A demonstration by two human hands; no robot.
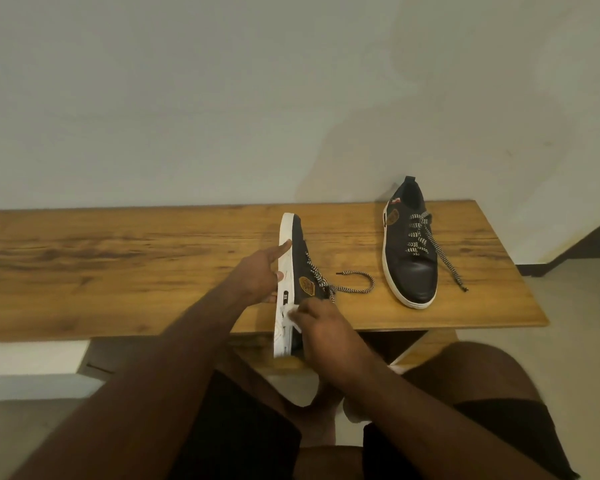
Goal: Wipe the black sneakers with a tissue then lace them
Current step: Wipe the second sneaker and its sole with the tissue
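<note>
A black sneaker (300,258) with a white sole lies tipped on its side at the table's front edge, sole facing left. My left hand (262,275) holds it by the sole, index finger stretched along the white rubber. My right hand (321,329) pinches a white tissue (289,318) against the sole near the heel end. This shoe's checkered lace (355,284) trails loose to the right. The second black sneaker (411,247) stands upright farther right, toe toward me, its lace threaded with loose ends.
The wooden table (118,265) stretches far to the left against a pale wall. Its right edge ends near the second sneaker. My knees and dark shorts sit below the front edge.
</note>
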